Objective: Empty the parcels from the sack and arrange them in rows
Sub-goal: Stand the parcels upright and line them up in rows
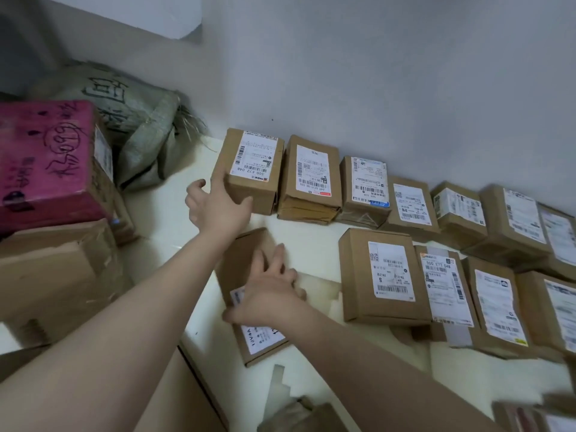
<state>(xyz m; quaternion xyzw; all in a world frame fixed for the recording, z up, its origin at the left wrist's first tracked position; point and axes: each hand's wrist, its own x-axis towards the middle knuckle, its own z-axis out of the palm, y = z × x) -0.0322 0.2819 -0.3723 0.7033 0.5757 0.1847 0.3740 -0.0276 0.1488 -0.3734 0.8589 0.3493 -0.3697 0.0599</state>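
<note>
Brown cardboard parcels with white labels lie in two rows on the pale floor along the wall. My left hand (215, 202) grips the near left corner of the leftmost back-row parcel (252, 169). My right hand (268, 291) rests flat, fingers spread, on a loose parcel (249, 254) lying left of the front row. The front row starts with a parcel marked S (383, 275). A grey woven sack (137, 120) with black writing slumps against the wall at the back left.
A pink-topped box (46, 160) sits on larger cardboard boxes (53, 275) at the left. More crumpled packaging (299, 416) and a parcel corner (536, 416) lie at the bottom edge. Bare floor shows between the rows and in front.
</note>
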